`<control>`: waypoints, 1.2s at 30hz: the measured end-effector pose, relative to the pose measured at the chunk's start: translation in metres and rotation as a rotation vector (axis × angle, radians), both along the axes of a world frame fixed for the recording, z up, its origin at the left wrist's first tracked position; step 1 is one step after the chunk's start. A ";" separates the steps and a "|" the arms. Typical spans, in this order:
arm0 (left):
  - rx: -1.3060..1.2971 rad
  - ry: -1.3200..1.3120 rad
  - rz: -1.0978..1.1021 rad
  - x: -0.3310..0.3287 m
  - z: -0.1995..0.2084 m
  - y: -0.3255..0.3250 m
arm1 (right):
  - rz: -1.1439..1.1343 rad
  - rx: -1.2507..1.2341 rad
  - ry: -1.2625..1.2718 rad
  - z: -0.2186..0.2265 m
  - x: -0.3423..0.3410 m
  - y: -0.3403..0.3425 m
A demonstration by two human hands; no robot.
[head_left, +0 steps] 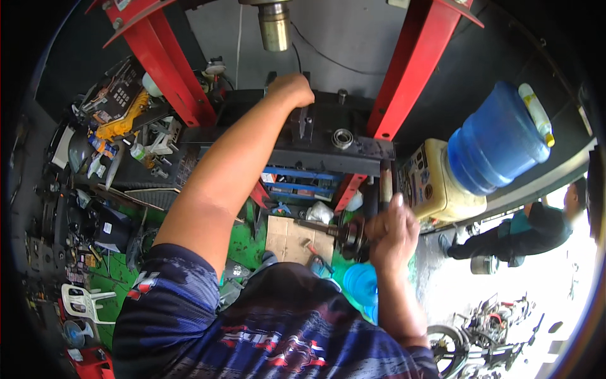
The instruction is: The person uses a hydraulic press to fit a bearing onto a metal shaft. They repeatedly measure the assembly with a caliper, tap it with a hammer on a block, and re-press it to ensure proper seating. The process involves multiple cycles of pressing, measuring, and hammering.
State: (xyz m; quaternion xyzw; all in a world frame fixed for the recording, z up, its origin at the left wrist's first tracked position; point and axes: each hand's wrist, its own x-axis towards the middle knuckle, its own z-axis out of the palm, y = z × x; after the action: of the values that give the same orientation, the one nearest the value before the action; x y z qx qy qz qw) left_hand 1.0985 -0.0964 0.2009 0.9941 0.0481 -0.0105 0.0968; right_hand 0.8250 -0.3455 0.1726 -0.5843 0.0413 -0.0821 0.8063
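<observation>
My left hand reaches over the black bed of a red-framed shop press. It is closed at the top of a dark steel block, its fingertips hidden behind it. A ball bearing lies on the bed to the right of the block, and a small metal sleeve stands farther back. Above hangs the press's shiny ram, apart from my hand. In front of the bed, my right hand is closed around a dark, greasy crankshaft, its thin shaft pointing left.
Red uprights flank the bed. On the right stand a blue water bottle and a yellowish jerrycan. Tools and a tool case crowd the left bench. Cardboard and a hammer lie below. A person bends at right near motorcycle parts.
</observation>
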 end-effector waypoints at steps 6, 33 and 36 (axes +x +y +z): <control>-0.300 -0.286 -0.011 -0.059 0.052 0.054 | 0.058 0.080 -0.245 0.068 0.050 0.044; -0.475 -0.420 0.035 -0.111 -0.078 0.068 | -0.051 -0.141 -0.856 0.039 0.239 0.225; -0.486 -0.425 0.026 -0.108 -0.079 0.066 | -0.060 -0.150 -0.842 0.032 0.245 0.225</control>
State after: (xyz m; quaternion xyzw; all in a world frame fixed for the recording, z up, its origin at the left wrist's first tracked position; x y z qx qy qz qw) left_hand 0.9908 -0.0300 0.1221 0.9211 0.0356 0.1876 0.3392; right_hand 1.0699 -0.1207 0.2046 -0.5553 -0.2805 -0.3394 0.7055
